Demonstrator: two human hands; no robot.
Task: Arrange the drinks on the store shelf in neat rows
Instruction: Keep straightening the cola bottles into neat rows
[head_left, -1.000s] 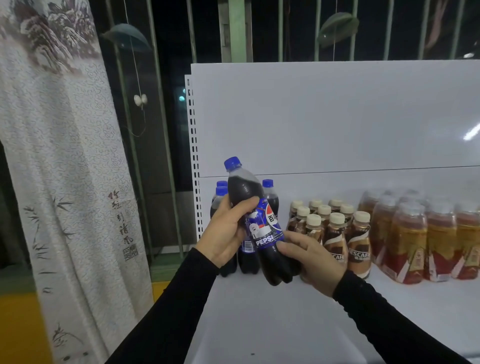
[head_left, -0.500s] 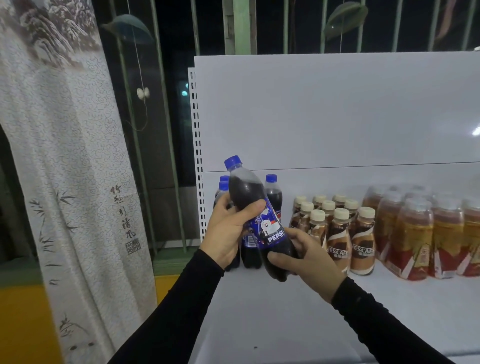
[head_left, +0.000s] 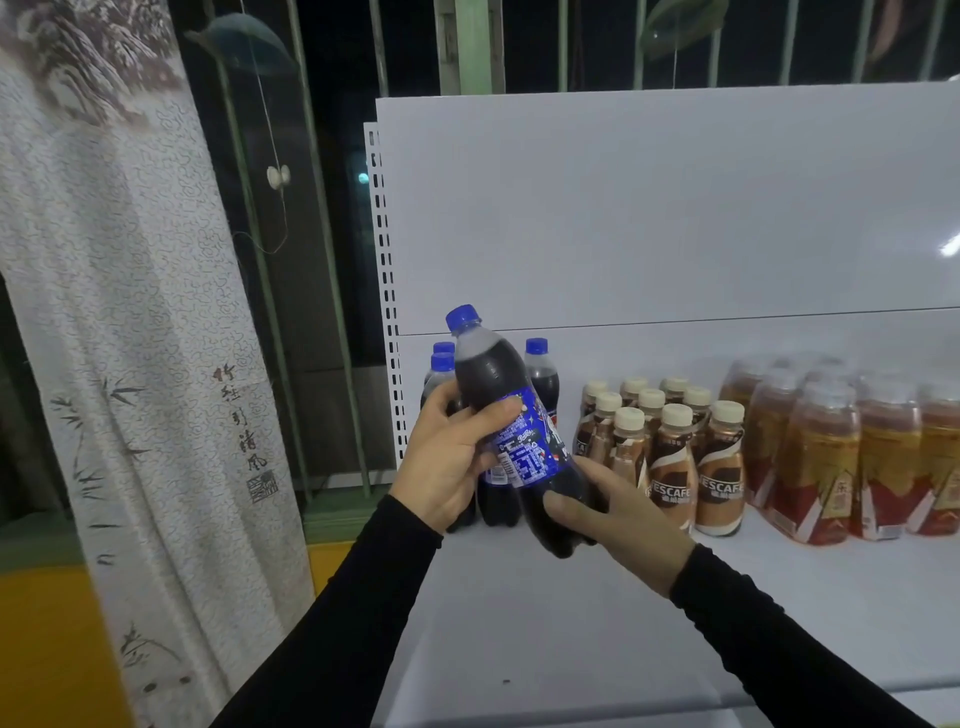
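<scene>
Head view. Cola bottle (head_left: 511, 431): blue cap, blue label, tilted, held above the white shelf (head_left: 571, 623) in both hands. Left hand (head_left: 447, 462): fingers curled round the label. Right hand (head_left: 618, 514): thumb and fingers gripping the base. Behind: three upright cola bottles (head_left: 540, 379) at the shelf's left end; coffee bottles (head_left: 670, 452) in rows; tea bottles (head_left: 831, 457) further right. Patterned curtain (head_left: 119, 312) at left.

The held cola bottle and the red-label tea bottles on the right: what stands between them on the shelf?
In the head view, a cluster of coffee bottles with cream caps stands between the held cola bottle and the tea bottles.
</scene>
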